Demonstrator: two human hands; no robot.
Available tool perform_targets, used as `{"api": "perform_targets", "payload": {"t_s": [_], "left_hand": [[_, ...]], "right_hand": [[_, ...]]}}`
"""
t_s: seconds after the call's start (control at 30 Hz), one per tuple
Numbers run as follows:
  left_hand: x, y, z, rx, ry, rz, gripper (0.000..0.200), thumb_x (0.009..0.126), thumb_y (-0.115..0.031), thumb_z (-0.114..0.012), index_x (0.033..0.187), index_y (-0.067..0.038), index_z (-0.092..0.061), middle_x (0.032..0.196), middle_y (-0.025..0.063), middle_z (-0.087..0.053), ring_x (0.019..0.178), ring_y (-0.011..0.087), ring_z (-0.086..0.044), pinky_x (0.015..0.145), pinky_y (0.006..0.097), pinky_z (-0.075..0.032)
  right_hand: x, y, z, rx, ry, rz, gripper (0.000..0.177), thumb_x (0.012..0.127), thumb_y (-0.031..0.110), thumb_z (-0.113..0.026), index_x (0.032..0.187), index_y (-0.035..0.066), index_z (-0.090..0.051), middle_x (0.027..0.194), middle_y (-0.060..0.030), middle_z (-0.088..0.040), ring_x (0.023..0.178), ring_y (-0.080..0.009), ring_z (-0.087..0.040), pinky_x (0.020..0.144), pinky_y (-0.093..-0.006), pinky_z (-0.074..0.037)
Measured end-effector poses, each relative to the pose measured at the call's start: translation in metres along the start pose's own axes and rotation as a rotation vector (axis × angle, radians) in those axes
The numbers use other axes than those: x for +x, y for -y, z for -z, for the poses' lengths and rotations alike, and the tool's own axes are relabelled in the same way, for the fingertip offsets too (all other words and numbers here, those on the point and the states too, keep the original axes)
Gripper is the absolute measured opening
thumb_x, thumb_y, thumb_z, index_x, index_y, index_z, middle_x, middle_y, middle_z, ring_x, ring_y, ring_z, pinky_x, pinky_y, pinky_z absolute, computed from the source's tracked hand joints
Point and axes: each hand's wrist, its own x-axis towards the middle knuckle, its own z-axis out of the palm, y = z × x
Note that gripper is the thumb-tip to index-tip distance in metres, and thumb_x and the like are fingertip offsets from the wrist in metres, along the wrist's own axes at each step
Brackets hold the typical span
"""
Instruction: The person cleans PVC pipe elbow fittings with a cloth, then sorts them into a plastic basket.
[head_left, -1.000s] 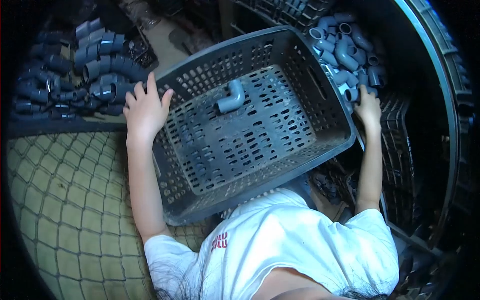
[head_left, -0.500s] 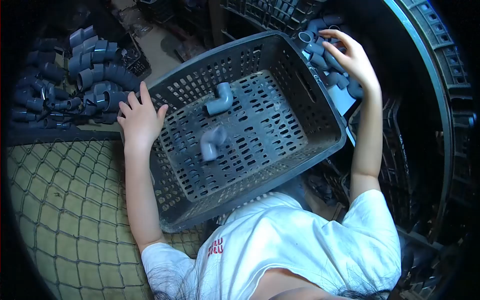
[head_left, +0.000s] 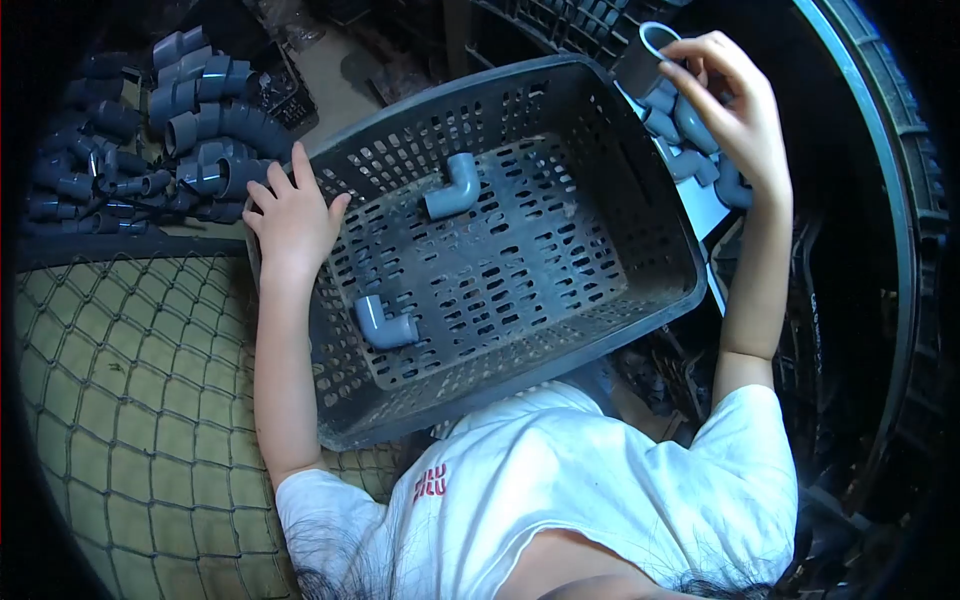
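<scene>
My left hand [head_left: 296,222] rests over the left rim of a black perforated plastic crate [head_left: 490,380], fingers spread and the thumb on the inner side. Inside the crate lie two grey pipe elbows: an upper elbow [head_left: 458,190] near the back wall and a lower elbow [head_left: 382,326] towards the left front corner. Beyond the crate's right end, my right hand [head_left: 728,105] pinches the rim of a wide grey pipe fitting [head_left: 640,68], whose round mouth faces up. Below that hand sit several more grey fittings [head_left: 690,125].
On the left stands a large heap of grey pipe fittings [head_left: 215,110]. A wire mesh [head_left: 150,390] covers the lower left. Dark crates [head_left: 570,35] stand at the back, and a curved metal-edged frame [head_left: 885,180] rises at the right.
The lower elbow, blurred in motion before, now lies farther left and lower in the crate. My right hand has taken hold of a fitting and lifted it slightly.
</scene>
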Motion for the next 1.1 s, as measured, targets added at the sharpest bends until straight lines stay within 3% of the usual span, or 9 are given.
{"api": "perform_targets", "payload": {"t_s": [0.13,0.2,0.4,0.57,0.73,0.8,0.9,1.03,1.1], "left_hand": [[0.002,0.0,-0.002,0.003,-0.005,-0.005,0.086,0.089,-0.048,-0.062,0.152,-0.013,-0.017,0.146,0.0272,-0.031,0.131,0.0544,-0.032,0.101,0.0659,-0.034],[0.001,0.0,-0.004,-0.032,-0.078,-0.03,0.084,0.087,-0.046,-0.065,0.15,-0.009,-0.023,0.142,0.0266,-0.034,0.129,0.0561,-0.033,0.098,0.0671,-0.035],[0.0,0.001,-0.004,-0.031,-0.083,-0.042,0.085,0.087,-0.045,-0.065,0.151,-0.01,-0.021,0.143,0.0268,-0.034,0.129,0.0558,-0.033,0.098,0.0677,-0.034],[0.001,-0.001,-0.004,-0.01,-0.061,-0.021,0.087,0.087,-0.046,-0.064,0.152,-0.012,-0.018,0.144,0.0274,-0.033,0.128,0.0527,-0.035,0.098,0.0654,-0.036],[0.002,-0.002,-0.001,-0.031,-0.048,-0.026,0.087,0.087,-0.047,-0.064,0.152,-0.011,-0.018,0.144,0.027,-0.033,0.128,0.0528,-0.035,0.098,0.0653,-0.036],[0.001,0.002,-0.004,-0.012,-0.038,-0.013,0.087,0.087,-0.048,-0.064,0.152,-0.011,-0.018,0.144,0.027,-0.033,0.129,0.0529,-0.035,0.099,0.0653,-0.036],[0.005,0.0,-0.008,0.046,-0.038,-0.018,0.087,0.088,-0.051,-0.062,0.152,-0.012,-0.018,0.145,0.0273,-0.032,0.13,0.0539,-0.033,0.099,0.0658,-0.035],[0.004,0.001,-0.007,0.036,-0.051,-0.023,0.086,0.088,-0.05,-0.061,0.152,-0.012,-0.018,0.145,0.0276,-0.032,0.129,0.0543,-0.034,0.098,0.0663,-0.036],[0.002,0.001,-0.005,0.019,-0.059,-0.027,0.086,0.089,-0.049,-0.061,0.152,-0.012,-0.018,0.145,0.0279,-0.032,0.129,0.0545,-0.034,0.099,0.0666,-0.035]], "right_hand": [[0.003,0.037,-0.002,0.222,0.021,0.147,0.014,0.085,0.014,-0.073,0.097,0.007,-0.07,0.087,-0.005,-0.062,0.071,-0.0144,-0.056,0.06,-0.0256,-0.044],[-0.002,0.05,-0.01,0.269,0.244,0.146,0.018,0.086,0.015,-0.072,0.102,0.007,-0.069,0.092,-0.0072,-0.066,0.079,-0.0178,-0.064,0.062,-0.0234,-0.048],[-0.058,-0.029,-0.025,-0.127,0.092,-0.346,0.024,0.089,0.019,-0.065,0.11,0.007,-0.066,0.102,-0.0121,-0.068,0.088,-0.0261,-0.066,0.071,-0.035,-0.053],[-0.128,-0.055,-0.057,-0.42,0.459,-0.592,0.069,0.075,0.021,-0.073,0.138,0.018,-0.044,0.118,-0.0153,-0.062,0.1,-0.0381,-0.063,0.08,-0.0463,-0.053],[-0.13,-0.039,-0.048,-0.389,0.319,-0.601,0.067,0.08,0.028,-0.071,0.14,0.019,-0.043,0.109,-0.0205,-0.066,0.094,-0.0397,-0.065,0.077,-0.0494,-0.052],[-0.106,-0.011,-0.024,-0.34,0.126,-0.598,0.064,0.082,0.032,-0.071,0.138,0.016,-0.048,0.108,-0.0224,-0.067,0.092,-0.0411,-0.066,0.076,-0.0472,-0.052],[-0.067,0.031,0.001,-0.095,-0.155,-0.456,0.066,0.079,0.017,-0.079,0.138,0.012,-0.051,0.105,-0.016,-0.07,0.067,-0.0115,-0.063,0.061,-0.0243,-0.052],[-0.053,0.056,0.005,0.398,0.095,-0.136,0.069,0.071,0.032,-0.084,0.131,0.012,-0.059,0.126,-0.0069,-0.064,0.099,-0.0176,-0.062,0.072,-0.0258,-0.045],[-0.051,0.039,0.001,0.246,0.035,-0.148,0.052,0.078,0.032,-0.078,0.123,0.01,-0.064,0.121,-0.0104,-0.065,0.1,-0.0227,-0.064,0.077,-0.0318,-0.049]]}}
